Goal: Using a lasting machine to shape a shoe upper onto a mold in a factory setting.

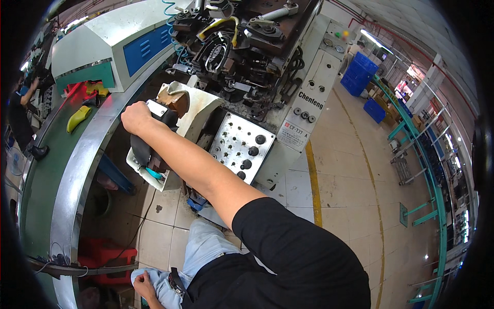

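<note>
My right arm reaches across to the machine at the upper left. My right hand is closed round a black shoe upper, which seems to sit on a last with a pale flat top. The fingertips are hidden on its far side. Around and below it is a cream machine housing, with a brown worn flap beside the hand. Low in view, my left hand rests by my thigh with its fingers curled in; nothing shows in them.
A control panel with several knobs stands right of the housing, below dark machine parts. To the left runs a green conveyor with a metal edge, carrying a yellow last. A red stool stands under it. Blue crates stand far right.
</note>
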Tool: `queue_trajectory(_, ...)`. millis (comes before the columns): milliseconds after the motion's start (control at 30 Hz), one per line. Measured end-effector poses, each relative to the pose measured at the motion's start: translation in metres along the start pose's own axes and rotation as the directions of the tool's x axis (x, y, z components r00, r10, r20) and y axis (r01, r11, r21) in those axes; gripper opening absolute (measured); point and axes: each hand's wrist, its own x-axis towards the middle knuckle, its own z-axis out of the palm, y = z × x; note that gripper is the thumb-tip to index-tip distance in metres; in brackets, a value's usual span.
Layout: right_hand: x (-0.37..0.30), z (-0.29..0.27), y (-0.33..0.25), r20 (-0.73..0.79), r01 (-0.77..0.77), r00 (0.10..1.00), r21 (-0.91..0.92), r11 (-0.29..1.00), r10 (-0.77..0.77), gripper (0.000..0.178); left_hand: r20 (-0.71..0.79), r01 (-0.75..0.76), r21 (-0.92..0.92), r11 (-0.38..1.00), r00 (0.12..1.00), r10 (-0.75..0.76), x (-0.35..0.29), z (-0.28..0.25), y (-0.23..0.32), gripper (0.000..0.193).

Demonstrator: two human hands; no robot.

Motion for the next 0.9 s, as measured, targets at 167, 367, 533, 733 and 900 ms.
queue_trajectory(167, 0.002, -0.001, -0.001, 0.072, -0.016, 0.997, -0.012, 1.000, 0.017, 0.027, -0.007, -0.009, 0.027, 1.000, 1.000, 0.009, -0.001, -0.002, 0.006, 0.039)
queue_trajectory(367, 0.002, 0.000, 0.000, 0.062, -0.025, 0.998, 0.005, 1.000, 0.024, 0.027, -0.003, -0.012, 0.070, 0.997, 1.000, 0.012, 0.000, 0.000, 0.001, 0.039)
queue_trajectory(533, 0.001, 0.006, 0.001, -0.025, -0.002, 1.000, 0.006, 1.000, 0.002, 0.024, 0.015, -0.012, 0.053, 0.999, 1.000, 0.011, 0.004, 0.002, -0.003, 0.040)
queue_trajectory(733, 0.004, 0.004, -0.002, -0.030, 0.009, 1.000, 0.024, 1.000, -0.008, 0.025, -0.032, -0.054, 0.075, 0.996, 0.998, 0.057, -0.003, -0.001, 0.006, 0.041)
queue_trajectory(900, 0.002, 0.005, 0.003, 0.001, -0.002, 1.000, 0.026, 1.000, 0.002, 0.025, 0.141, -0.028, 0.020, 0.999, 0.990, 0.025, -0.013, -0.032, 0.066, 0.030)
